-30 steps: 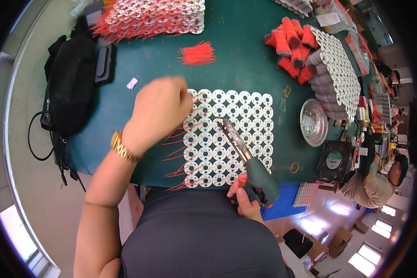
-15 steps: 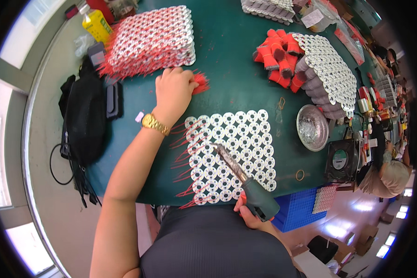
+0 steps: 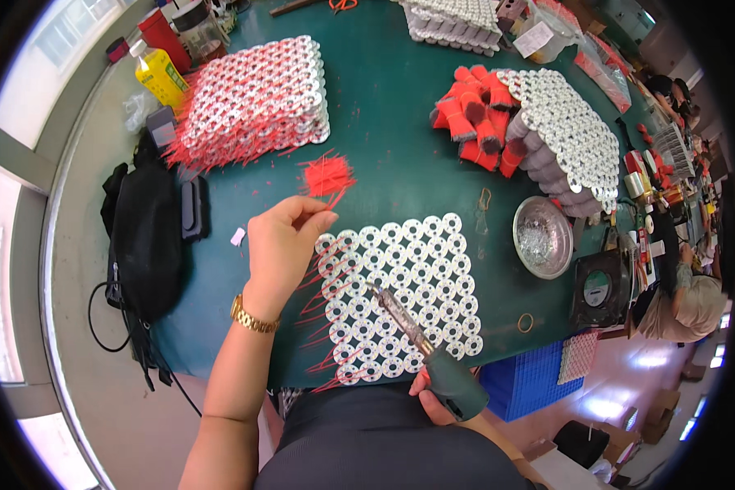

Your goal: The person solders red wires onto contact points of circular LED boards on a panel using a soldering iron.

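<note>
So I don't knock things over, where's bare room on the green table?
Between the wired disc stack and the red bundles, the table is mostly bare; another patch lies between the black bag and gold watch. It's crowded at the disc sheet, under the soldering iron, and right of the metal bowl.

This is a workshop for small electronics assembly, laid out for batch work. A long green table [image 3: 392,175] carries a sheet of round white circuit boards [image 3: 371,237], with thin red wires along one edge, and a soldering iron [image 3: 457,388] is over it. Near the far side sit a tall stack of wired boards [image 3: 257,94], bundles of red-wrapped wire [image 3: 470,104] and more stacked boards [image 3: 567,135]. Another person [image 3: 686,306] sits farther along, among cluttered tools and parts. A blue plastic crate [image 3: 510,396] and cardboard boxes [image 3: 661,408] stand on the floor; big windows [image 3: 65,41] line one wall.
</note>
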`<action>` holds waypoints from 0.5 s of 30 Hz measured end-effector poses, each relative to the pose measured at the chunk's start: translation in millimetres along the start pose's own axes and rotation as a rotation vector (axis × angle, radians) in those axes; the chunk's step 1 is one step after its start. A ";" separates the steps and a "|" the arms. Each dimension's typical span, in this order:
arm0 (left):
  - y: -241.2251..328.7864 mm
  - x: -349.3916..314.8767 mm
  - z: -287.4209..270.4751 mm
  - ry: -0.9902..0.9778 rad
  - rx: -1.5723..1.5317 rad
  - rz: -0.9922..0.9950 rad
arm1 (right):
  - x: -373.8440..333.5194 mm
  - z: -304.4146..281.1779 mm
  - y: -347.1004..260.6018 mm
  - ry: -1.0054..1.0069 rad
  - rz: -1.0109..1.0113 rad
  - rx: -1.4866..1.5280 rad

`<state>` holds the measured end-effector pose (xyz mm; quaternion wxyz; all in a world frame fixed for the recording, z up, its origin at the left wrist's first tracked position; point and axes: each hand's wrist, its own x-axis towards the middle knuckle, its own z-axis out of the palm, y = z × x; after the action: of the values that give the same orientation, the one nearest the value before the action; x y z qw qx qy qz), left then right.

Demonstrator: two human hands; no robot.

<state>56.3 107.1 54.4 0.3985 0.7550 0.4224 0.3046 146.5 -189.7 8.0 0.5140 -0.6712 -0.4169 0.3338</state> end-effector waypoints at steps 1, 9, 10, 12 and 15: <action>-1.0 -9.9 -0.5 -0.033 -0.007 -0.055 | -2.5 0.3 2.7 -0.004 0.018 0.000; -23.4 -79.3 5.4 -0.042 -0.003 -0.036 | -2.5 -2.7 -3.5 0.095 0.209 0.448; -24.0 -82.3 6.6 -0.060 0.000 -0.070 | -4.0 -7.7 4.2 -0.014 0.128 0.364; -26.1 -85.9 9.9 -0.058 0.033 -0.041 | -2.4 -9.1 2.9 -0.132 0.021 0.261; -28.5 -88.5 12.8 -0.055 0.067 -0.001 | -4.3 -10.2 2.0 -0.224 0.086 0.120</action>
<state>14.8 34.0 12.7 0.3846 0.7758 0.4216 0.2693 154.1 -198.0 8.7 0.4888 -0.6149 -0.4219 0.4528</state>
